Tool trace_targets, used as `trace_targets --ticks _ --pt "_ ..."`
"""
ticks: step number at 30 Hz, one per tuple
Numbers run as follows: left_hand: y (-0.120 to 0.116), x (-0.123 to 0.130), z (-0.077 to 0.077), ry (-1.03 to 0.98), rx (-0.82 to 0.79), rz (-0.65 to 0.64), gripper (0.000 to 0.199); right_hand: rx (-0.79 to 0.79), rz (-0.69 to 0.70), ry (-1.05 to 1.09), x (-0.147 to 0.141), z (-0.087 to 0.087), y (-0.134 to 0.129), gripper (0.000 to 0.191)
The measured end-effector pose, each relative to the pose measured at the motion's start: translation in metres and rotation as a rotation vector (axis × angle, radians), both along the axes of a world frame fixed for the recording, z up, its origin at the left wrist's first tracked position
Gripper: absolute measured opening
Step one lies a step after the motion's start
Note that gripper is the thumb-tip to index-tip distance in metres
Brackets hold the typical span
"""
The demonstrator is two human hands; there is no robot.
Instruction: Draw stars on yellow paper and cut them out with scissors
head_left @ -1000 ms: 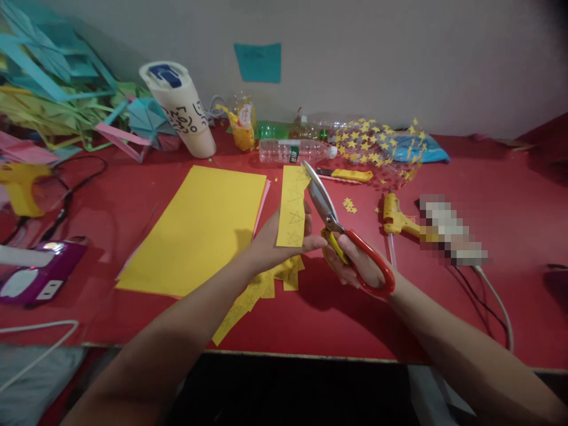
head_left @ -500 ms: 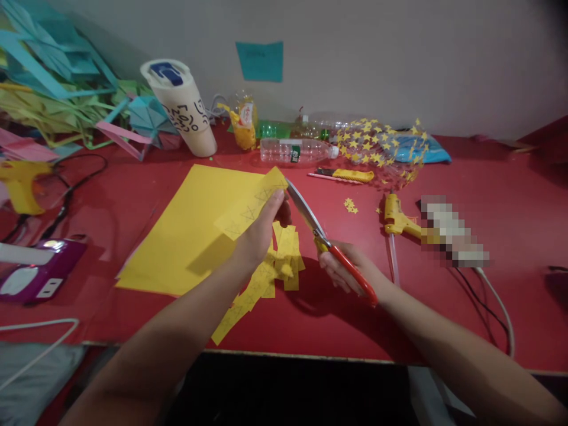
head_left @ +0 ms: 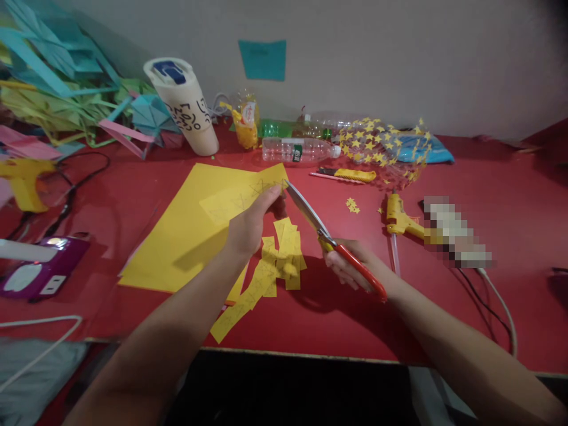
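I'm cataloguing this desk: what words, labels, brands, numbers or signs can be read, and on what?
No text reads with certainty.
Cup: black lettering, too blurred.
Clear bottle: green label, too small.
Yellow-filled container: white label, too blurred.
Blue note: faint writing, unreadable.
Held yellow strip: drawn stars, no readable words.

Paper strip: yellow, flat, marked with a row of drawn star outlines; held at a slant above the tabletop in the left grip, right end higher in view. Scissors: silver blades, red-and-yellow handles; held in the right grip, tips toward upper left, at the strip's right edge; contact and blade opening cannot be determined.
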State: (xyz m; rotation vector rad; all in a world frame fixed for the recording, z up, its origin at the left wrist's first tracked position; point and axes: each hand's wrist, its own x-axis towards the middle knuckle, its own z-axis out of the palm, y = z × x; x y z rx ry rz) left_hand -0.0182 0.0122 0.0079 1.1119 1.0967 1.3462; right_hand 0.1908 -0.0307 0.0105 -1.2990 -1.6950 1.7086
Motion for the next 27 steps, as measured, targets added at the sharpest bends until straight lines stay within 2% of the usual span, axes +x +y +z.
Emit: trace_targets --ticks 5,12,18,27 --pt "0.001 -0.001 0.002 0.013 -0.036 0.047 0.025 0.01 0.035 -0.005 0.002 -0.003 0.001 0.06" --pt "0.005 -0.001 0.0 -0.03 -0.01 -0.025 0.024 0.054 0.074 -0.007 0.004 -0.004 0.001 0.064" --pt "0.005 -0.002 0.0 -0.077 -0.008 -0.035 0.021 0.102 0.103 0.015 0.009 -0.011 0.003 0.061" --pt "0.005 -0.002 0.0 -0.102 -0.01 -0.055 0.02 0.073 0.126 0.054 0.012 -0.012 0.003 0.054"
